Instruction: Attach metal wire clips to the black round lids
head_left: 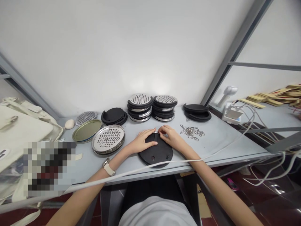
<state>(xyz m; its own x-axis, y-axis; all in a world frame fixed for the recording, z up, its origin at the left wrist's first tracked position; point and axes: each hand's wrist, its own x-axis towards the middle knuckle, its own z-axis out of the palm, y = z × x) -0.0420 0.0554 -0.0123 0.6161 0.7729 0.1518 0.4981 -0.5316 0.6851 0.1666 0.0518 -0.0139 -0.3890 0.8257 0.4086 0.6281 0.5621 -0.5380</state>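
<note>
A round black disc [156, 153] lies at the front edge of the table, with a hole and a small slot in its top. My left hand [143, 142] grips its left side, the thumb stretched over the top. At the far rim of the disc, my right hand [170, 137] is closed in a pinch on a small shiny metal clip [156, 131], partly hidden by the fingers. To the right lies a loose pile of similar metal clips [191, 131].
Behind the disc stand two stacks of black discs with perforated metal plates [141, 99]. More perforated plates [108, 138], an olive lid [87, 130] and black discs [197, 113] lie around. A white cable [143, 168] crosses in front. A cream bag [28, 125] sits left.
</note>
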